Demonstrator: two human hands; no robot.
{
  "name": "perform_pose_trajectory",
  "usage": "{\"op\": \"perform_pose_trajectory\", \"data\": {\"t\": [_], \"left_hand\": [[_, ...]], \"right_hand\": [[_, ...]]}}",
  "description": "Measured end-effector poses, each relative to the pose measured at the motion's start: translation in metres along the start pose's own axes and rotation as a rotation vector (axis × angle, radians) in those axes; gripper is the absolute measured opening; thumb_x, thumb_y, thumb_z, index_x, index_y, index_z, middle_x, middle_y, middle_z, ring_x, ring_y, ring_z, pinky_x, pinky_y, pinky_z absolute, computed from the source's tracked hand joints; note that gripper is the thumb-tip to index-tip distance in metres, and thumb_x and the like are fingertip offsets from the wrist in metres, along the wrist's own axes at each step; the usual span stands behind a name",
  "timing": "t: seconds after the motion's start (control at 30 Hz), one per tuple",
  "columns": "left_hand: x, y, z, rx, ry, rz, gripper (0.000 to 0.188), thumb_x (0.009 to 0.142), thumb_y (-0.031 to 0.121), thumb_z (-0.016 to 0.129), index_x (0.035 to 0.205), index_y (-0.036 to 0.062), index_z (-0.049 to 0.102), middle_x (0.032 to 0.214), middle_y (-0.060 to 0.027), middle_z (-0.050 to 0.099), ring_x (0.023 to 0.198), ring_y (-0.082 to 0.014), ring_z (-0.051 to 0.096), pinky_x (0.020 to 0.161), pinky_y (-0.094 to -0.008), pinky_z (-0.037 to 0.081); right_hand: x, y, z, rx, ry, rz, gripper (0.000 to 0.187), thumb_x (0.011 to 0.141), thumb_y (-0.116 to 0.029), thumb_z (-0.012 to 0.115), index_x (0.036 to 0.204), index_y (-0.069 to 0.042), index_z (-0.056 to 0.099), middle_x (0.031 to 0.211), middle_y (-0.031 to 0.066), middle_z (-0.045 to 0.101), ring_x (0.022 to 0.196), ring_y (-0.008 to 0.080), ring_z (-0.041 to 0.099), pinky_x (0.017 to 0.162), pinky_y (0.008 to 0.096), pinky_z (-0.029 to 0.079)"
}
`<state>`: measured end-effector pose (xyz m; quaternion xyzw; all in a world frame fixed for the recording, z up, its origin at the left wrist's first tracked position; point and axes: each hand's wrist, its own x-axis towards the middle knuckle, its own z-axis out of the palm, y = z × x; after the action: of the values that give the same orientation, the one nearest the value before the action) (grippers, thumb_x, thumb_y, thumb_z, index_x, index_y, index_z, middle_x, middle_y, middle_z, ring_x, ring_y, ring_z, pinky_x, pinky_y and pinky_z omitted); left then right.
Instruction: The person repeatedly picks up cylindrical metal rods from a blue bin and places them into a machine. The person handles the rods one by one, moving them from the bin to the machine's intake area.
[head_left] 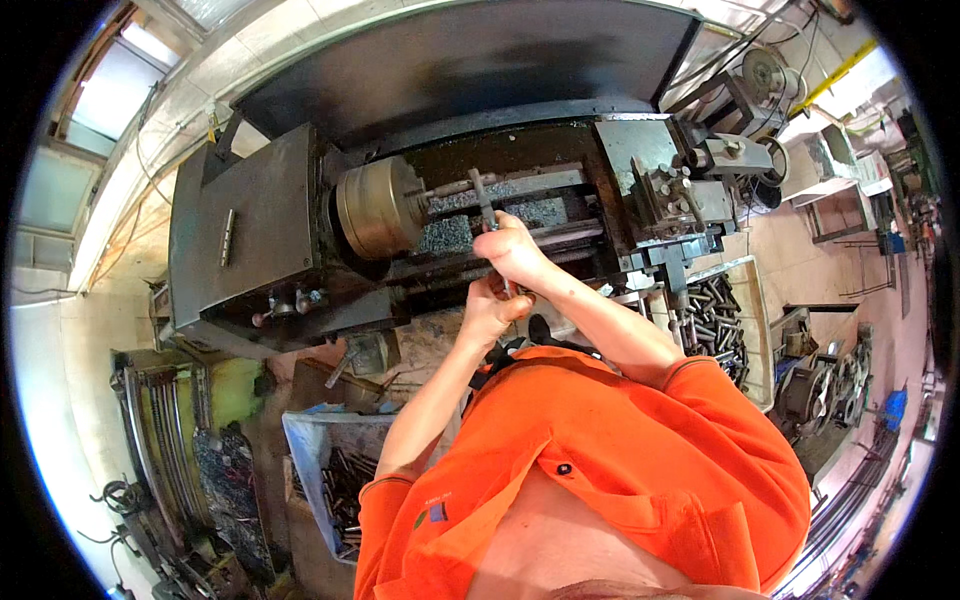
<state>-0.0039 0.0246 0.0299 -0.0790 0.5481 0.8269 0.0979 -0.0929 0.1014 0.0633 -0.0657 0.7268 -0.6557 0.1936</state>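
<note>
My right hand [512, 248] is closed round a slim grey metal tool that looks like a caliper [482, 195]. Its far end crosses a metal rod [452, 187] that sticks out of the lathe chuck [380, 207]; whether the two touch I cannot tell. Just below and nearer to me, my left hand [490, 312] pinches the lower end of the same tool, fingers curled together. Beneath the rod, metal chips [445, 236] lie on the lathe bed.
The dark lathe headstock [245, 240] stands left, the tool post [668, 195] right. A tray [757, 300] of short metal rods sits at right, and a lined bin [312, 470] with more rods at lower left. A dark splash guard [470, 65] closes off the back.
</note>
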Motion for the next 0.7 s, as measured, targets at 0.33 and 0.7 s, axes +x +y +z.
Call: {"op": "perform_pose_trajectory", "data": {"t": [0.33, 0.7], "left_hand": [[0.001, -0.005, 0.010, -0.070, -0.027, 0.024, 0.029, 0.063, 0.019, 0.075, 0.071, 0.0031, 0.053, 0.064, -0.0006, 0.053, 0.056, -0.0082, 0.049, 0.049, -0.0232, 0.040], [-0.010, 0.020, 0.052, 0.822, -0.140, 0.111, 0.062, 0.049, 0.034, 0.078, 0.093, -0.0012, 0.053, 0.073, -0.0051, 0.056, 0.067, -0.0147, 0.055, 0.063, -0.0291, 0.046]], "right_hand": [[0.002, 0.012, -0.008, 0.051, 0.000, 0.093, 0.014, 0.067, -0.009, 0.054, 0.074, 0.002, 0.051, 0.063, 0.0010, 0.047, 0.059, 0.0103, 0.041, 0.054, 0.0276, 0.037], [-0.078, 0.000, -0.059, 0.335, 0.256, -0.004, 0.022, 0.066, 0.002, 0.048, 0.087, -0.002, 0.054, 0.080, 0.0032, 0.056, 0.071, 0.0135, 0.052, 0.066, 0.0252, 0.042]]}}
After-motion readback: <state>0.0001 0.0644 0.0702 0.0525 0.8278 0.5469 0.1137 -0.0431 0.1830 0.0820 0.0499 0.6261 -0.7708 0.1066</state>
